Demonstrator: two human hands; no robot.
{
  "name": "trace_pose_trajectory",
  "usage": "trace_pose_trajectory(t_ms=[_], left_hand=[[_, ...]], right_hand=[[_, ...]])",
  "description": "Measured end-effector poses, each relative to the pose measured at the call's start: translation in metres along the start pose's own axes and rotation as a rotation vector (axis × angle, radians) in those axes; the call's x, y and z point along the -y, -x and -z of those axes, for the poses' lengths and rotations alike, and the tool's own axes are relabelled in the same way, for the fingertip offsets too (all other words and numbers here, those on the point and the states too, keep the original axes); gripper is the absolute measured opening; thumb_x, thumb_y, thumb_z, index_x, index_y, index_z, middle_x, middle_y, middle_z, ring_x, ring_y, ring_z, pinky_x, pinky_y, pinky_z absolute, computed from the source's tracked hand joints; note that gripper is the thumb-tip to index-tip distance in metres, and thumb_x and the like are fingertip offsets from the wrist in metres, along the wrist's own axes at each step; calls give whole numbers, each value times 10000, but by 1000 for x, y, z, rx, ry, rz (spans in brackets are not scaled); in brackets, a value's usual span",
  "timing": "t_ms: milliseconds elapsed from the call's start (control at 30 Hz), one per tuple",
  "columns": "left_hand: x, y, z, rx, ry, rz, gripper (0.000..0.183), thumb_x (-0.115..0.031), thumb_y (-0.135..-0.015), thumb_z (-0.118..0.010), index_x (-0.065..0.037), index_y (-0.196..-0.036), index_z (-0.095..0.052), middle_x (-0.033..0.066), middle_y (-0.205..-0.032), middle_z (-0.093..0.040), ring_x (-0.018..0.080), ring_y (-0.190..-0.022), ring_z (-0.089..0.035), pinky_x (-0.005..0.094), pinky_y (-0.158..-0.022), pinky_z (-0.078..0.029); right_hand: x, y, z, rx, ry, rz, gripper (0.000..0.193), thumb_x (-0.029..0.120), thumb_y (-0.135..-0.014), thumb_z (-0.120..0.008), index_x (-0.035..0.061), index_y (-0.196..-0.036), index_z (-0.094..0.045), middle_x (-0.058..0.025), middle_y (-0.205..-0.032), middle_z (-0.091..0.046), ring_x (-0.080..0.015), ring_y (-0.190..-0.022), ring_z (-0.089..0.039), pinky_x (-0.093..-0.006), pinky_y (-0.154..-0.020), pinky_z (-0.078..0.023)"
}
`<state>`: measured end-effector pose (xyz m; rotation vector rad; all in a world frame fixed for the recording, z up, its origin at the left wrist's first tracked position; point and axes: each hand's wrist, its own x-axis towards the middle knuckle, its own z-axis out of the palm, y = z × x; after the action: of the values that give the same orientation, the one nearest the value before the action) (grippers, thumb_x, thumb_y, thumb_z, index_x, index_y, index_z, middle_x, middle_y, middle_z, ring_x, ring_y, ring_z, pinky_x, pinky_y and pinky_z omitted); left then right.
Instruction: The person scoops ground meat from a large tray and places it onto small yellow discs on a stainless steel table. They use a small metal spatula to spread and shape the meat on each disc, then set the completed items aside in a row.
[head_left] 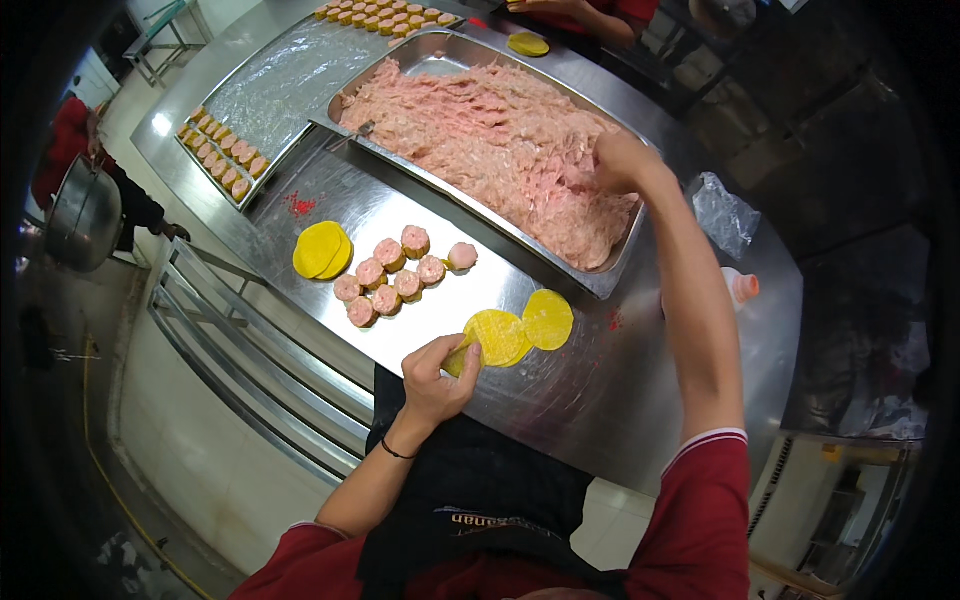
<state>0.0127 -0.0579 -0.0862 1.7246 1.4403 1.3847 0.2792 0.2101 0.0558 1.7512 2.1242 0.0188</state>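
Note:
My left hand (437, 378) pinches the edge of a round yellow dumpling wrapper (495, 338). More wrappers lie beneath and beside it, among them one yellow wrapper (549, 320) to the right. My right hand (622, 163) reaches into the right end of a deep metal tray (470, 217) full of pale pink minced meat (470, 125); its fingers are hidden at the meat. Left of the wrappers, several open-topped filled dumplings (387, 254) stand grouped on the steel table. Beside them sits a single dumpling (462, 257) with a rounded pink top. A stack of yellow wrappers (322, 251) lies farther left.
A wide flat tray (300, 75) with rows of dumplings at its ends is at the far left. Past the meat tray's right end lie a crumpled plastic bag (727, 214) and an orange-capped bottle (742, 286). Across the table, a co-worker's arm (590, 20) shows.

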Motion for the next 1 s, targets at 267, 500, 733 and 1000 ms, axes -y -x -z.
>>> trace_pose_trajectory(t_ms=[267, 500, 733, 1000], left_hand=[[0, 0, 0, 11, 8, -3, 150, -74, -874, -816, 38, -938, -741, 167, -794, -747, 291, -674, -750, 340, -613, -570], [-1, 0, 1, -9, -11, 5, 142, -68, -868, -812, 39, -929, -740, 170, -800, -749, 293, -677, -752, 344, -622, -574], [1, 1, -1, -31, 3, -26, 146, -64, -858, -818, 40, -925, -740, 169, -798, -749, 299, -673, -748, 344, -625, -576], [1, 3, -2, -26, -19, -15, 154, -76, -867, -816, 41, -931, -740, 175, -791, -746, 297, -671, -750, 342, -622, -575]], right_hand=[[-5, 6, -6, -86, 53, -69, 294, 145, -891, -707, 63, -1166, -770, -216, -1223, -757, -379, -1138, -743, -483, -952, -608], [-23, -2, -24, -39, 25, 77, 252, 131, -869, -687, 35, -1079, -788, -239, -1098, -773, -377, -1066, -756, -461, -912, -610], [-63, 25, -27, -55, -546, 269, 242, 170, -891, -727, -31, -1011, -789, -199, -851, -763, -269, -771, -714, -402, -732, -560], [-50, 70, -35, -461, -976, 235, 243, 190, -927, -764, -9, -1064, -791, -175, -827, -749, -223, -750, -708, -362, -723, -553]])
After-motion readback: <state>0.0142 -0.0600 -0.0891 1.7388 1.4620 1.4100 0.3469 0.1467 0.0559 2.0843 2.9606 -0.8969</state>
